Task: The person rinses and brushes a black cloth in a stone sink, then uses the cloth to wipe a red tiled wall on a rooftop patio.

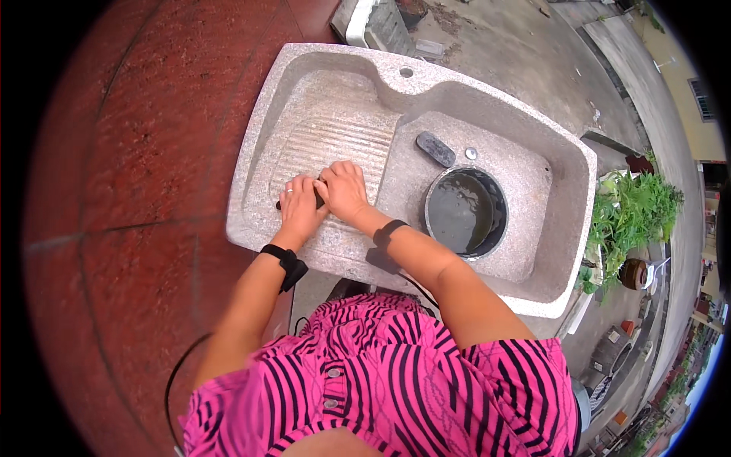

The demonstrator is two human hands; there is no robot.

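Observation:
Both my hands are on the ridged washboard [330, 142] at the left of the speckled stone sink [563, 198]. My left hand [301, 204] and my right hand [344, 190] press side by side, fingers curled over a dark object [279, 206] mostly hidden beneath them. In the right basin, a round pan [466, 207] holds murky water, just right of my right forearm. Behind it lie a dark oblong block [435, 148] and a small silver disc [471, 153].
Red tiled flooring [145, 167] runs along the left. Concrete ground [518, 61] lies beyond the sink. Green plants [632, 213], a brown pot [632, 273] and a grey cylindrical container [611, 350] are at the right. A pale block [381, 30] stands behind the sink.

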